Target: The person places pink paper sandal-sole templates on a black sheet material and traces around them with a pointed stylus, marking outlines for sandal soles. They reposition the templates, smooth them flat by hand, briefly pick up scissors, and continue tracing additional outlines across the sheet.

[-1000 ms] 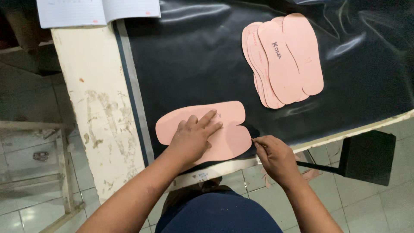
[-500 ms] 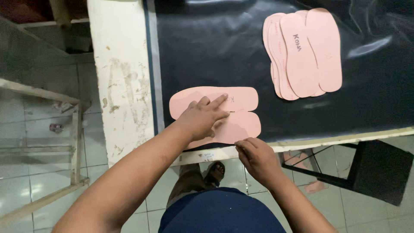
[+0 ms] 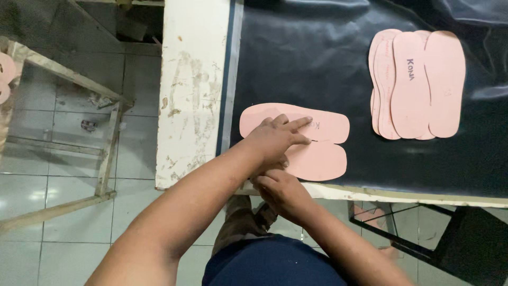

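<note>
Two pink sole-shaped templates lie side by side on a black sheet (image 3: 317, 63) near the table's front edge: the far one (image 3: 328, 126) and the near one (image 3: 320, 160). My left hand (image 3: 272, 139) presses flat on both, fingers spread toward the right. My right hand (image 3: 280, 190) sits just below it at the near template's left end, fingers curled at the table edge; what it grips is hidden.
A fanned stack of pink sole templates (image 3: 418, 85) lies at the back right of the sheet. The worn white table top (image 3: 190, 90) borders the sheet on the left. A wooden frame (image 3: 74, 137) stands on the tiled floor, a dark metal stool (image 3: 465, 243) at right.
My right hand has moved left, from the near template's right end to under my left hand. The left hand stays pressed on the templates. The camera view has shifted left.
</note>
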Available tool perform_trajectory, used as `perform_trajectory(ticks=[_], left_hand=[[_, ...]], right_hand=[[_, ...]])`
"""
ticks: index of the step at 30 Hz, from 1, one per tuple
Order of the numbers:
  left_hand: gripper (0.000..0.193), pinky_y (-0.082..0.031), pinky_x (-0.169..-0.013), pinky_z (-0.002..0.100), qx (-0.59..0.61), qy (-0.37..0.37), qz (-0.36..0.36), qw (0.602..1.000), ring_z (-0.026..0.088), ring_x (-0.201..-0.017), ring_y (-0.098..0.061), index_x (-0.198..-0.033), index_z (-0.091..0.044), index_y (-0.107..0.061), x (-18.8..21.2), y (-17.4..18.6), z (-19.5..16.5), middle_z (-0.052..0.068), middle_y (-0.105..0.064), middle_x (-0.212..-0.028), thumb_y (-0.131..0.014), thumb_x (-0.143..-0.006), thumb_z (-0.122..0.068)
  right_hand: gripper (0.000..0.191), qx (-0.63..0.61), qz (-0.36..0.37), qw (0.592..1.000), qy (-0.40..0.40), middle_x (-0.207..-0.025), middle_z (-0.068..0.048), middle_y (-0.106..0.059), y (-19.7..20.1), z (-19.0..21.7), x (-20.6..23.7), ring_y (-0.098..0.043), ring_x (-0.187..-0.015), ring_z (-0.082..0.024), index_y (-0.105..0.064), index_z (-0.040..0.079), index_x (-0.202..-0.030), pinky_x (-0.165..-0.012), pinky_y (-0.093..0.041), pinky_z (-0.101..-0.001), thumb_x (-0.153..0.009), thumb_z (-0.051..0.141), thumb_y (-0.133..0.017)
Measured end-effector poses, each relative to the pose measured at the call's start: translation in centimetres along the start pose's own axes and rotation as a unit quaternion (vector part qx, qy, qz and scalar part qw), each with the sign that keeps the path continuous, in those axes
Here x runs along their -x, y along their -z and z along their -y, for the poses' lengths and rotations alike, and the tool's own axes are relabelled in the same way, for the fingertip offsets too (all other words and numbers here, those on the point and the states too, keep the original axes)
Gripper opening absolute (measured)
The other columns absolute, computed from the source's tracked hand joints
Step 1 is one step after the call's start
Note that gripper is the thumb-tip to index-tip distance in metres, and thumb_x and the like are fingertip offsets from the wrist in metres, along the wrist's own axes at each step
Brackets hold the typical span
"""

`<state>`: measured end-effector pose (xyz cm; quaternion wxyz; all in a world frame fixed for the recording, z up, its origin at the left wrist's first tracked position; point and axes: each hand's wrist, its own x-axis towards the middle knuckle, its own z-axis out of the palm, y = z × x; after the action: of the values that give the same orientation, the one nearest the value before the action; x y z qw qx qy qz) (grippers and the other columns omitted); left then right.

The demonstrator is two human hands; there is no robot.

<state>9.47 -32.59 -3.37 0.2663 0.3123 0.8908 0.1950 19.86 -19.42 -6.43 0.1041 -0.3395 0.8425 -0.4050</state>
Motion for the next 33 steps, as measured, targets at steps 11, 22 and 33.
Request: perform_trajectory(ticks=[11,22,33], left_hand=[[0.020,-0.045,-0.103,0.042,-0.112,-0.052,-0.115,0.986,0.026,-0.124,-0.055,-0.116,-0.014,-0.069,2.5,-9.2,0.4,0.010,-0.060,-0.133,-0.058,-0.100,-0.010],[0.034,-0.042,-0.104,0.049,-0.051,0.019,-0.242,0.969,0.036,-0.121,-0.057,-0.125,-0.001,-0.064,4.6,-18.1,-2.3,0.023,-0.062,-0.129,-0.049,-0.097,-0.014],[0.029,-0.044,-0.105,0.046,-0.014,0.049,-0.125,0.991,0.032,-0.114,-0.063,-0.119,-0.003,-0.068,5.7,-15.0,-2.5,0.021,-0.068,-0.121,-0.046,-0.103,-0.010]], right_hand=[[0.010,0.016,-0.151,0.988,-0.005,-0.093,-0.010,-0.070,6.7,4.1,0.6,-0.071,-0.083,-0.023,-0.064,0.005,-0.104,-0.070,-0.058,-0.0332,-0.094,0.004,-0.066],[0.016,0.107,0.121,0.987,0.016,-0.095,-0.007,-0.074,-0.1,1.3,-5.5,-0.067,-0.093,-0.030,-0.075,0.009,-0.095,-0.084,-0.051,-0.0426,-0.090,0.020,-0.065],[0.012,0.162,0.075,0.984,-0.006,-0.091,-0.008,-0.073,-0.4,0.9,-8.8,-0.068,-0.090,-0.029,-0.074,0.009,-0.096,-0.086,-0.050,-0.0427,-0.093,0.015,-0.064]])
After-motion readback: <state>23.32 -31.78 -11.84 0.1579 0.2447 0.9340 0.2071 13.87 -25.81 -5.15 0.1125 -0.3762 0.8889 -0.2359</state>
